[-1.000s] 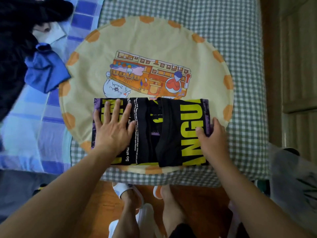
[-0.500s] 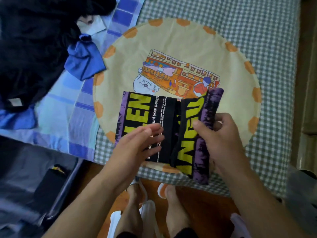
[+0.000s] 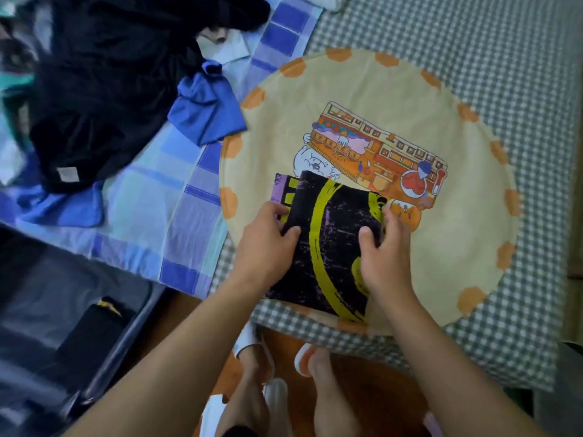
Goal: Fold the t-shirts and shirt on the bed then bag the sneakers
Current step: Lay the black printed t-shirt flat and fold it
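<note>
Checked bed, both hands gripping folded t-shirt

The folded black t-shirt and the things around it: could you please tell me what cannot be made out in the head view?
- Folded black t-shirt: its print is folded inward; the left hand and right hand cover its sides.
- Dark clothes pile: bunched and dim, so the number of garments is unclear.
- Dark case on the floor: blurred and cut by the left edge.
- Sneakers: not identifiable here.
</note>
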`<act>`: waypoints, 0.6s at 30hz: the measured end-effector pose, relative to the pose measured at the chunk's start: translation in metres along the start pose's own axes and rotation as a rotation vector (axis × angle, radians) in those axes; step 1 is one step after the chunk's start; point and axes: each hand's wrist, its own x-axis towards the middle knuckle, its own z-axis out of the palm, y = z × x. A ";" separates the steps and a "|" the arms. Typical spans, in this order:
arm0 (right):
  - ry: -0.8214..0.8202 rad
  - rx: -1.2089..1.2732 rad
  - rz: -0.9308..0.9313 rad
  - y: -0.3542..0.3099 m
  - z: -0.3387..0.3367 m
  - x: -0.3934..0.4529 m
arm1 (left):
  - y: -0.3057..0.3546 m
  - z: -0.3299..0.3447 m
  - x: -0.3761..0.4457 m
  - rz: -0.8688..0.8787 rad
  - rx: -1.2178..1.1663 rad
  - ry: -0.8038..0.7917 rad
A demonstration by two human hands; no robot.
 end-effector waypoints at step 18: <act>-0.071 -0.788 -0.395 0.009 0.037 0.028 | -0.038 0.030 0.062 0.611 0.693 0.018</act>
